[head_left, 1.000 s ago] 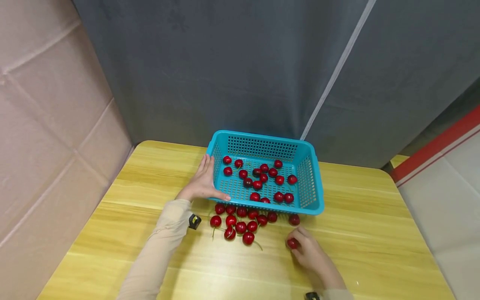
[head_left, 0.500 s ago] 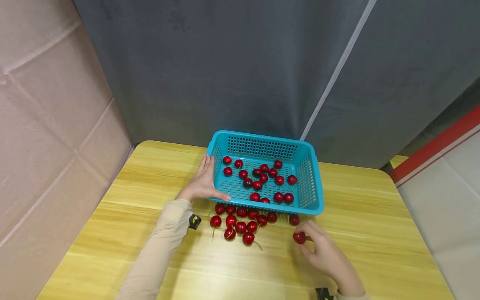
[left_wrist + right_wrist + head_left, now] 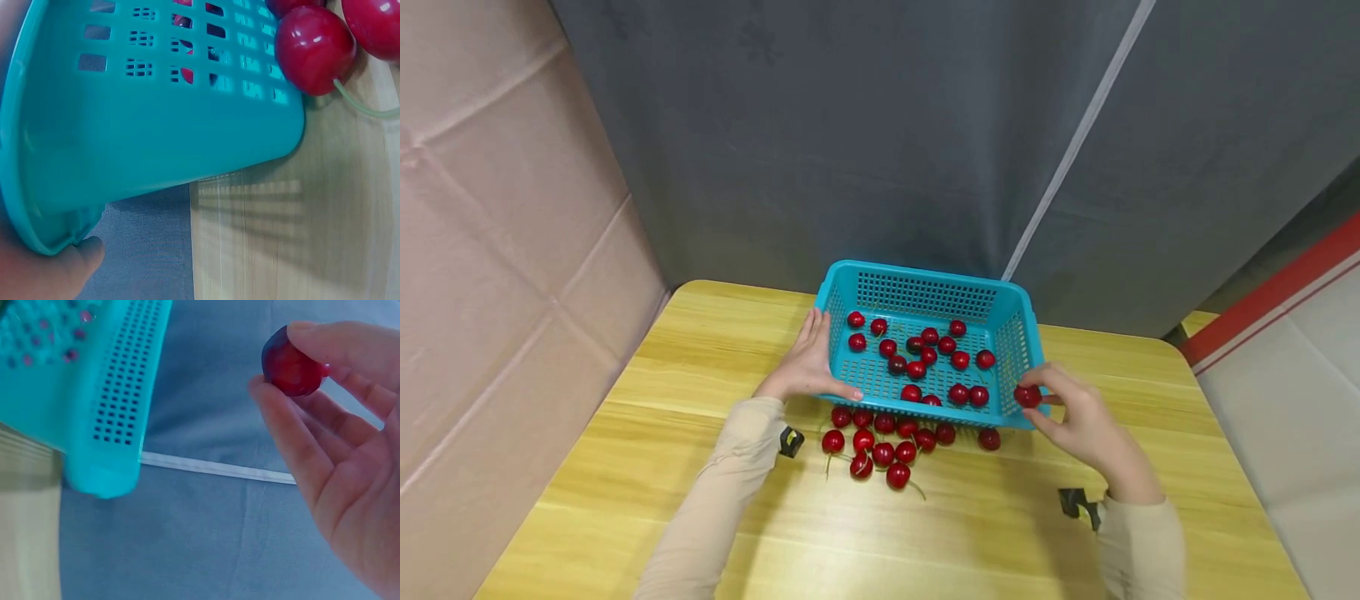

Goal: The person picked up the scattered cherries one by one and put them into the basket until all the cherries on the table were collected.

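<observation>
at the left, the left hand (image 3: 807, 364) gripped the blue basket (image 3: 925, 273) at its near-left corner, thumb spread well away from the fingers, along the near rim. loose cherries (image 3: 883, 454) lay on the table (image 3: 820, 533) just beside the basket's near side; more were scattered inside. at the right, the right hand (image 3: 1086, 421) pinched one raised cherry (image 3: 1028, 396) between thumb and fingers, by the basket's near-right corner.
</observation>
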